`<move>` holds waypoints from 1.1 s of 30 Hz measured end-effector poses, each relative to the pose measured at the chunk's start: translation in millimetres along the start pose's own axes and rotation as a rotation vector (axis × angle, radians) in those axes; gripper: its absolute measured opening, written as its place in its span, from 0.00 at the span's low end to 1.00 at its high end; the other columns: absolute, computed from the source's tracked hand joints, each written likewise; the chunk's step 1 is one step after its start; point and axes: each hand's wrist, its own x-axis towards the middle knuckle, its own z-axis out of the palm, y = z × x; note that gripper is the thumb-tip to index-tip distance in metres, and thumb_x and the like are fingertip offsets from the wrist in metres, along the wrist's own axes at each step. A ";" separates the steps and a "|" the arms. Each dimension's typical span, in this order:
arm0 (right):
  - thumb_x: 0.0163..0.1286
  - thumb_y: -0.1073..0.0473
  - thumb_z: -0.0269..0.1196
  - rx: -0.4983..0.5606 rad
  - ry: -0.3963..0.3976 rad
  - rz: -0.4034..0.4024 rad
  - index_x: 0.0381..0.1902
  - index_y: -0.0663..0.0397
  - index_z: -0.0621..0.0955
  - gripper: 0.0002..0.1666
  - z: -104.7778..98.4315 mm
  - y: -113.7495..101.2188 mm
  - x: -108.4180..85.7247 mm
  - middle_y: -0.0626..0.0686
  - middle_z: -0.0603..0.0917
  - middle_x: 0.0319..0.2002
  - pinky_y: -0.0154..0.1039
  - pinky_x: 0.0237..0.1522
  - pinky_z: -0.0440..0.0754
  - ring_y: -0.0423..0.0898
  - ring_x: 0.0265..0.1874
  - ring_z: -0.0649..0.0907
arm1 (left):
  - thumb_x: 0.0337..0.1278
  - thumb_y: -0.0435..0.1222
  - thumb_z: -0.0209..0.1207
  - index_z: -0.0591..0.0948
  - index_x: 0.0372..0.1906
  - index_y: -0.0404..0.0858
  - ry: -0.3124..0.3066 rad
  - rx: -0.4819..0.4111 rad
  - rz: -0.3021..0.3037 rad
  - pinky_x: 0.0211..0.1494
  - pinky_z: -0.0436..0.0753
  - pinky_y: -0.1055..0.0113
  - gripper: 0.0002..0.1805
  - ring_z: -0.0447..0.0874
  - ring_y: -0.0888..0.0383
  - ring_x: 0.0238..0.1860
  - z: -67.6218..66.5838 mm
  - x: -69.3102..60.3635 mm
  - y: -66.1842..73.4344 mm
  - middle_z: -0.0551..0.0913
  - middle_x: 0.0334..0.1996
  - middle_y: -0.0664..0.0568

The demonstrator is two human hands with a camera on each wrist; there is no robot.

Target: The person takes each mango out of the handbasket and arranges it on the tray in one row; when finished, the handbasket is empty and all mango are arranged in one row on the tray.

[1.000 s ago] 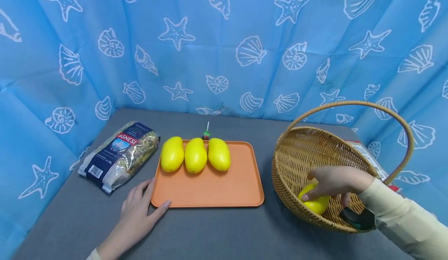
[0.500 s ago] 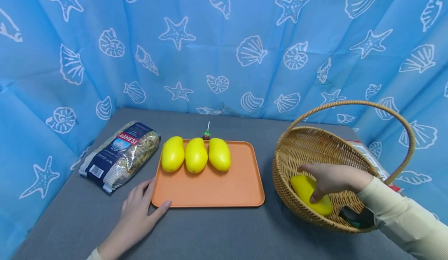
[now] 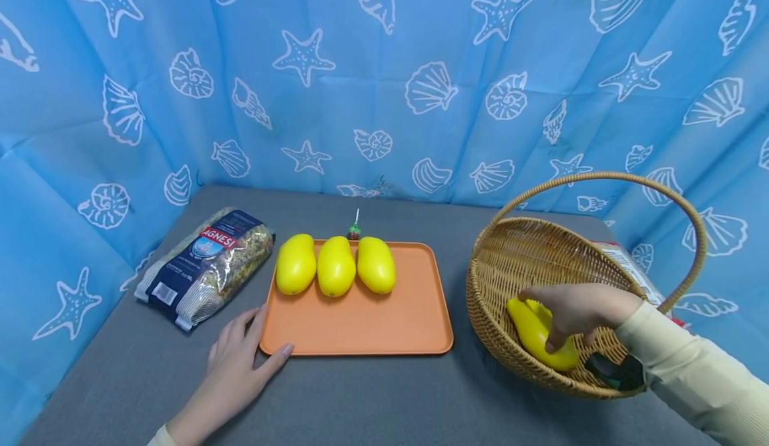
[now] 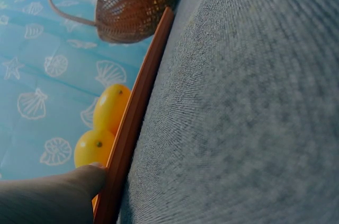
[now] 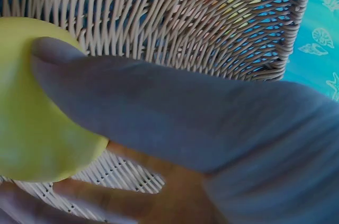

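My right hand [image 3: 585,312] reaches into a wicker basket [image 3: 492,306] and holds a yellow mango [image 3: 531,332] there, thumb on its near side. The right wrist view shows the thumb lying across that mango [image 5: 37,107], with fingers below it. My left hand [image 3: 237,359] lies on the table at the front left corner of an orange tray [image 3: 360,329]. Its fingers are loosely extended, and the thumb touches the tray's rim. Three yellow mangoes stand in a row along the tray's back: a left one [image 3: 296,264], a middle one [image 3: 336,267] and a right one [image 3: 376,266].
A bag of Agnesi pasta [image 3: 207,266] lies left of the tray. Behind the tray is a small lollipop [image 3: 354,231]. A dark object [image 3: 613,371] sits low in the basket, partly hidden by the sleeve. A red and white package [image 3: 637,276] shows behind the basket, whose tall handle [image 3: 661,189] arches above.
In the basket, my right hand has shifted its hold on the mango, which first turned to show more of itself, then moved slightly right. The left hand and tray stay put.
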 end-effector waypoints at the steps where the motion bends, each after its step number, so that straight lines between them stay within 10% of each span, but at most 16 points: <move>1: 0.47 0.67 0.73 0.007 -0.002 0.001 0.69 0.50 0.63 0.52 0.1 0.7 0.2 0.74 0.67 0.58 0.41 0.23 0.82 0.49 0.30 0.78 | 0.55 0.71 0.46 0.54 0.75 0.36 0.002 -0.002 0.002 0.62 0.54 0.31 0.54 0.51 0.33 0.67 -0.1 -0.1 0.0 0.56 0.69 0.34; 14: 0.41 0.62 0.77 -0.038 0.005 -0.050 0.73 0.56 0.57 0.62 3.5 7.1 4.6 0.57 0.75 0.42 0.43 0.26 0.80 0.48 0.25 0.76 | 0.55 0.70 0.47 0.54 0.75 0.36 0.008 -0.017 0.004 0.63 0.52 0.32 0.54 0.50 0.33 0.67 -1.8 -1.0 1.7 0.56 0.69 0.34; 33: 0.41 0.54 0.77 -0.205 0.026 -0.094 0.73 0.56 0.56 0.64 -8.1 2.9 -2.4 0.56 0.78 0.49 0.54 0.44 0.77 0.47 0.36 0.77 | 0.55 0.71 0.47 0.53 0.75 0.36 -0.021 -0.019 -0.017 0.63 0.52 0.31 0.54 0.50 0.33 0.67 -2.0 -1.2 2.4 0.55 0.69 0.34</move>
